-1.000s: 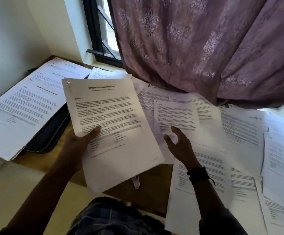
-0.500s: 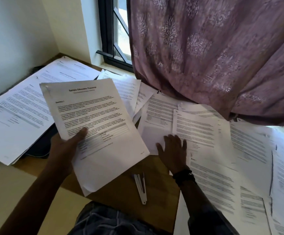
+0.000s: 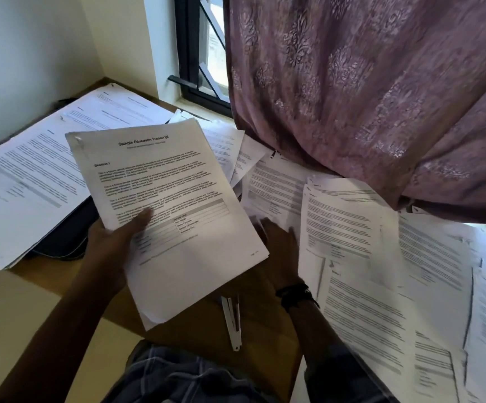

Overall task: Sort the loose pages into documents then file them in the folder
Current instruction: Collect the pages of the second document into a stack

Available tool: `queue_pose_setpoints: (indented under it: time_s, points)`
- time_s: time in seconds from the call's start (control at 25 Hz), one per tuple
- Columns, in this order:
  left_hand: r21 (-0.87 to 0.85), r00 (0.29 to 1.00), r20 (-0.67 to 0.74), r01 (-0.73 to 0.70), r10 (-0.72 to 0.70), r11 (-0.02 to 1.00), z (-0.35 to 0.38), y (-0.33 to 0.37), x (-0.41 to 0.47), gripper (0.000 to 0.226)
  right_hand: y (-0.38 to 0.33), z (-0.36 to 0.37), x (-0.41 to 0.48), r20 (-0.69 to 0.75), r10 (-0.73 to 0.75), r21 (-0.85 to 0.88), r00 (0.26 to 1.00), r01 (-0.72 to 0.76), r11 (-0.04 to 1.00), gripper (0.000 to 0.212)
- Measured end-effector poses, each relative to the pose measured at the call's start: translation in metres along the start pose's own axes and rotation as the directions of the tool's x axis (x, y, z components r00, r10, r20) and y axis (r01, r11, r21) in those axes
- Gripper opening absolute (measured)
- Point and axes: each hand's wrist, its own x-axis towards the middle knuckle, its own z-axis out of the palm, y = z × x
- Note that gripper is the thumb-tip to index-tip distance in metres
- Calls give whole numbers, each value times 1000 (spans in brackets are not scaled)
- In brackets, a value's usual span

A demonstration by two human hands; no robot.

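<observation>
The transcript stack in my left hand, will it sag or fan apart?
Probably floppy: the transcript stack is plain paper, gripped by the left hand at one edge. A staple-like mark at its top corner suggests it stays together, though lower sheets peeking out below may slip.

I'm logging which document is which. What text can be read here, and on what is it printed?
"Sample Education Transcript": title on the top page of the stack held in the left hand.
"Section 1": heading lower on that page; the digit is unsure.
Body text, form rows and the loose pages around it: too small or blurred to read.
</observation>
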Motion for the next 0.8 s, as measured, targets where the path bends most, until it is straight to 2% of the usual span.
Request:
queue_pose_setpoints:
  time_s: [0.08,0.16,0.24,0.32,0.36,0.4,0.44,0.48,0.52,0.64,0.72,0.8]
  points:
    - [10,999,-42,13,-12,1000,-7,4,3,22,-5,9,-13,-64,-123,91,990,128,988,68]
    - [24,999,-43,1,0,1000,-13,6,6,20,-22,19,-30,-17,-120,189,993,121,974,55]
    - [42,1000,-20,2,-1,999,-15,5,7,22,-36,21,-43,50,-137,395,989,106,912,36]
    - [30,1000,-6,12,-12,999,-17,3,6,27,-37,18,-42,-2,-131,449,991,118,886,25]
    - [21,1000,-3,16,-16,1000,-19,2,6,32,-32,15,-35,-54,-82,372,995,96,923,29]
    - [15,1000,-3,19,-19,1000,-21,1,6,36,-23,13,-26,-68,-20,214,997,34,976,43]
    - [14,1000,-5,20,-20,1000,-24,0,5,38,-16,10,-19,-14,115,35,993,-114,993,63]
    - [17,1000,-12,23,-23,1000,-27,-1,5,38,-13,6,-14,41,271,-80,962,-267,960,77]
    - [23,999,-18,28,-28,999,-28,-1,4,38,-12,2,-10,82,358,-123,930,-347,930,85]
    - [40,999,-25,34,-33,999,-26,-2,0,32,-12,-6,-2,75,402,23,912,-405,914,92]
    - [75,999,-26,50,-48,996,-20,-2,-4,27,-12,-9,3,49,463,185,885,-464,866,93]
    - [85,998,-8,57,-57,995,-14,0,-8,24,-14,-12,4,40,499,267,866,-490,829,91]
